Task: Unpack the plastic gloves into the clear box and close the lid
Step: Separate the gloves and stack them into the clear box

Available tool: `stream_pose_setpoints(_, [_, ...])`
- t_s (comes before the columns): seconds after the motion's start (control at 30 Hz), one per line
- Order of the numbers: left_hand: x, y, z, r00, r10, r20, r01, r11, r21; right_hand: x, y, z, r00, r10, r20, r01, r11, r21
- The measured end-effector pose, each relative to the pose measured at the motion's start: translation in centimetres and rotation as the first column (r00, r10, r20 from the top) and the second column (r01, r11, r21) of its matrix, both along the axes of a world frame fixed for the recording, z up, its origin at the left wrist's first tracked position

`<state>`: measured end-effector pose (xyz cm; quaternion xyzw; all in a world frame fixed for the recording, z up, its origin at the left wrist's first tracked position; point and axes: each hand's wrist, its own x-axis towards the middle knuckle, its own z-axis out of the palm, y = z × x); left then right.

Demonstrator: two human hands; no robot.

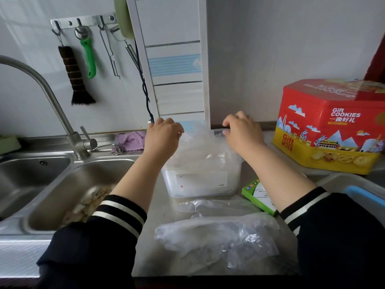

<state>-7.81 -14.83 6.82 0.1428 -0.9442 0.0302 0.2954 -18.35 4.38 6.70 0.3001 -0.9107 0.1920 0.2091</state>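
Observation:
A clear box (200, 185) with a white label stands mid-counter, heaped above its rim with thin plastic gloves (200, 147). My left hand (162, 135) is at the heap's far left edge with its fingers curled into the plastic. At the far right edge, by the box's back rim, my right hand (242, 133) pinches the heap between thumb and fingers. Nearer to me lie a flat empty plastic bag (216, 205) and a crumpled bag of more gloves (218, 243). I cannot make out the box's lid.
A green glove carton (260, 195) lies right of the box, half under my right forearm. A red and yellow cookie tin (329, 126) stands at the back right, a blue-edged tray (362, 195) at the right edge. A steel double sink (62, 184) with a faucet (52, 97) fills the left.

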Motion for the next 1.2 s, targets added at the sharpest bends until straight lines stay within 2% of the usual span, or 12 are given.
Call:
stream_pose_setpoints(0.07, [0.5,0.3,0.2,0.997,-0.029,-0.071,0.032,0.998,0.047,1.1,0.6,0.6,0.992,0.124,-0.024,-0.127,0.979,-0.162])
stream_pose_setpoints(0.17, [1.6,2.0,0.8,0.989,-0.096,-0.109,0.118,0.969,0.216,3.5,1.0,1.1,0.897,0.398,0.192,-0.339,0.899,-0.278])
stream_pose_setpoints(0.3, [3.8,4.5,1.0,0.965,-0.249,-0.083,0.250,0.776,0.580,4.4,0.3,-0.2,0.862,0.359,0.358,-0.375,0.927,-0.025])
stream_pose_setpoints(0.4, [4.7,5.1,-0.1,0.941,-0.234,0.245,0.094,0.875,0.474,4.8,0.2,-0.6,0.878,0.254,0.405,-0.337,0.930,0.148])
stream_pose_setpoints(0.47, [4.7,4.6,-0.9,0.936,-0.186,0.298,0.036,0.895,0.445,5.2,0.3,-0.5,0.880,0.238,0.411,-0.328,0.930,0.164])
stream_pose_setpoints(0.57, [4.9,4.0,-1.6,0.975,-0.198,0.099,0.126,0.864,0.487,5.3,0.8,-0.5,0.875,0.244,0.418,-0.312,0.945,0.101])
stream_pose_setpoints(0.67, [5.4,4.2,-2.0,0.974,-0.166,-0.151,0.207,0.924,0.321,5.9,2.5,-0.6,0.881,0.316,0.353,-0.292,0.949,-0.121])
stream_pose_setpoints(0.77, [6.5,5.6,-2.7,0.879,-0.205,-0.431,0.290,0.947,0.141,8.3,4.9,-0.8,0.913,0.352,0.203,-0.255,0.885,-0.390])
stream_pose_setpoints(0.83, [7.6,7.4,-3.7,0.833,-0.221,-0.506,0.360,0.912,0.194,9.8,6.3,-1.5,0.894,0.373,0.247,-0.230,0.858,-0.460])
stream_pose_setpoints(1.0, [8.8,10.6,-7.6,0.939,-0.218,-0.265,0.330,0.784,0.526,11.3,7.2,-6.2,0.876,0.136,0.463,-0.130,0.990,-0.044])
stream_pose_setpoints(1.1, [8.6,10.9,-10.0,0.972,-0.228,-0.053,0.215,0.780,0.588,11.3,6.9,-8.5,0.892,0.068,0.447,-0.164,0.970,0.182])
stream_pose_setpoints(1.2, [8.6,11.1,-11.5,0.974,-0.227,-0.016,0.194,0.789,0.582,11.0,6.3,-9.7,0.898,0.015,0.439,-0.123,0.968,0.218])
